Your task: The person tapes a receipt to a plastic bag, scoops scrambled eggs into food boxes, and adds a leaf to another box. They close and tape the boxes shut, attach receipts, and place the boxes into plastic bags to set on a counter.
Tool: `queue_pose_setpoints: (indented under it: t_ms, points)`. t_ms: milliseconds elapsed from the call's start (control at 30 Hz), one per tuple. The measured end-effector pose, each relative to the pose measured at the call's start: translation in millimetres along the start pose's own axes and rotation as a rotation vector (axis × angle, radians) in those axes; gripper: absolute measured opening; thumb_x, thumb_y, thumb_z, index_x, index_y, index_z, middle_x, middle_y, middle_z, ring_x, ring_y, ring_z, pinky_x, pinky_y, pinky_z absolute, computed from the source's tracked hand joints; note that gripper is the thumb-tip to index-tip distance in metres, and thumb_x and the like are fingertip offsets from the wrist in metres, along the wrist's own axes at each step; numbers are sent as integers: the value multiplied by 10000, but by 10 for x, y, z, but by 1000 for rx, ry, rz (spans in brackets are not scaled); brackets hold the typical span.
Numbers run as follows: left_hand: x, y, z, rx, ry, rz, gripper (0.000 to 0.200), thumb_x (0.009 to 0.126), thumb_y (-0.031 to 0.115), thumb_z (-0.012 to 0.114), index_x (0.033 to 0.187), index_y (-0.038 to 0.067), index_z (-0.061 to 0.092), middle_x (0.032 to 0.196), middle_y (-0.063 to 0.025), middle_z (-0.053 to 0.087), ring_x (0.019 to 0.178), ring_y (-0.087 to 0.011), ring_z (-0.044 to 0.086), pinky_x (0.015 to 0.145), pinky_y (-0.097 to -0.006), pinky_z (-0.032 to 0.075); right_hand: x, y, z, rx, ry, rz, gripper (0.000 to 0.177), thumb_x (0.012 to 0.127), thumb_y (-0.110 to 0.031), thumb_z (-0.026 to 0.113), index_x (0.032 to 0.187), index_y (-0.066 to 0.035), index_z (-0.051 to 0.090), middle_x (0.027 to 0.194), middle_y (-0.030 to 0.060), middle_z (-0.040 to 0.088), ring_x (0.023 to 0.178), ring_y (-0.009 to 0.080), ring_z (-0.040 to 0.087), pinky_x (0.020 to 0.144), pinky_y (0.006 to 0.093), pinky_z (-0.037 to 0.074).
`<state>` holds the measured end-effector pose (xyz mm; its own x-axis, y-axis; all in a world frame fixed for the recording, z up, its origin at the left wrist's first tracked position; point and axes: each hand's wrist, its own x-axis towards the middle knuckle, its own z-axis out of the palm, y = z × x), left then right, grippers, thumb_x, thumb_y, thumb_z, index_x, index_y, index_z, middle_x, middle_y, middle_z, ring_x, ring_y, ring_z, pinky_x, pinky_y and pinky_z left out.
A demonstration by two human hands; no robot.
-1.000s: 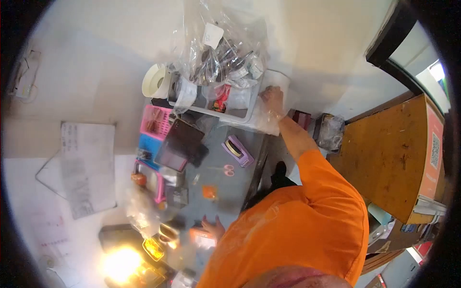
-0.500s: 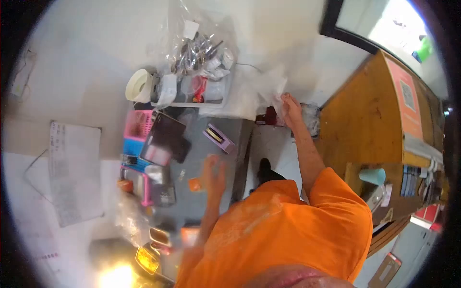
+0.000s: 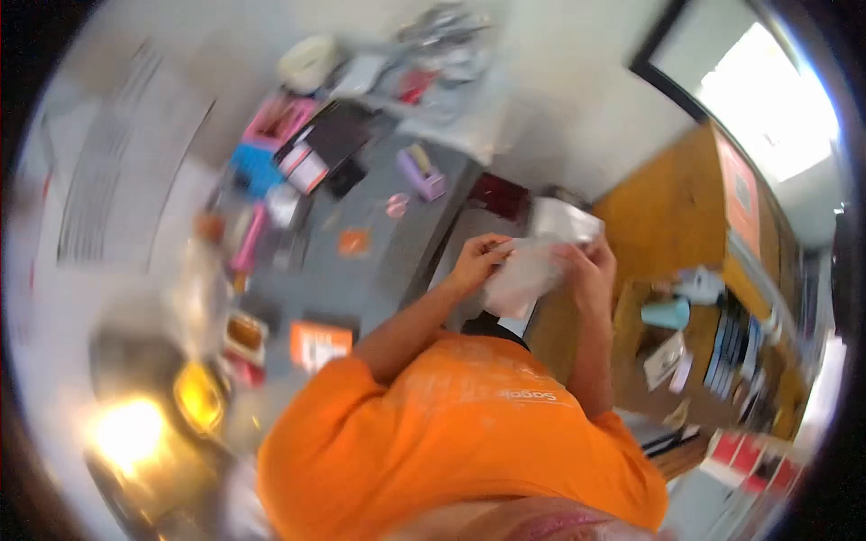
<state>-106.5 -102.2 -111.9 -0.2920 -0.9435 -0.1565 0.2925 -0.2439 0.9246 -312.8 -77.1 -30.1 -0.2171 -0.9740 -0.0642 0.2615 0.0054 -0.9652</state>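
Note:
A whitish, see-through plastic bag [image 3: 523, 275] hangs between my two hands, blurred by motion. My left hand [image 3: 483, 261] pinches its left edge. Around the upper right part of the bag, the fingers of my right hand [image 3: 588, 263] are closed. A silvery-white piece [image 3: 564, 221] shows just above the right fingers; whether it belongs to the bag, I cannot tell. Both hands are in front of my orange shirt, to the right of the grey desk [image 3: 316, 288].
On the desk are a purple tape dispenser [image 3: 421, 171], a dark flat case [image 3: 338, 140], a pink basket [image 3: 278, 122] and an orange-and-white packet [image 3: 320, 344]. At the right, a wooden cabinet [image 3: 672, 207] has a light-blue cup [image 3: 666, 314] on its shelf.
My left hand has moved from over the desk to the bag and closed on it. My right hand has come lower with the bag. The view has shifted and turned.

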Motion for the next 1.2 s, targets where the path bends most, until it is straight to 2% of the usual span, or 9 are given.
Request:
queue_pose_setpoints:
  t_ms: [367,633,700,800,933,967,1033,1100,1200]
  points:
    - [-514,-811,-313,-252,557,-18,145,901,199,592,917,55,593,849,-14,617,725,-104,551,639,-262,461,165,103,-358,-486,-183,35,92,847,-84,636,934,-55,636,857,9,601,715,100,527,586,222,435]
    - [-913,-584,-160,-544,479,189,251,744,88,752,922,14,590,807,-29,649,764,-114,609,654,-269,484,225,603,806,-959,-1085,46,272,821,-231,669,902,28,682,784,68,662,732,140,589,693,279,454]
    - [-975,-512,-268,-155,475,324,263,768,74,717,997,8,605,880,-50,646,777,-134,606,673,-289,498,159,745,1087,-922,-1172,116,274,817,-240,671,896,22,687,774,69,664,711,137,591,674,279,453]
    - [-1209,87,-432,272,565,121,275,757,148,743,965,7,633,835,-39,650,751,-116,586,661,-282,476,325,869,1476,-772,-1094,282,251,811,-235,674,880,5,695,708,47,647,645,132,586,613,292,451]
    - [-1285,212,-899,94,670,-33,300,807,261,710,972,20,642,782,-12,613,722,-98,557,609,-272,458,1191,560,2094,-1000,-884,-39,282,802,-283,665,809,-2,680,597,61,589,514,155,547,513,324,436]
    - [-1302,243,-1025,164,679,262,257,820,252,702,892,18,623,708,4,590,639,-81,532,545,-253,433,1499,474,2286,-989,-756,-125,315,811,-311,659,774,1,662,568,55,570,508,172,545,523,323,442]
    - [-1268,27,-1287,33,667,-68,253,838,253,679,908,20,614,735,-3,598,666,-73,532,556,-266,438,2272,392,2676,-1100,-540,-394,403,809,-402,635,812,1,647,675,147,620,606,301,585,611,392,474]
    - [-1201,-274,-1408,-167,565,209,220,840,231,666,879,30,587,733,-9,586,655,-78,521,547,-261,427,3129,767,2961,-918,-140,-689,498,801,-474,613,852,22,632,845,233,633,766,383,595,698,443,463]
    - [-1205,238,-1366,121,296,-67,195,831,185,654,915,34,562,723,-1,569,647,-99,527,562,-265,442,3827,1227,3334,-880,49,-484,604,819,-503,588,1084,36,518,1052,279,576,995,404,542,850,444,410]
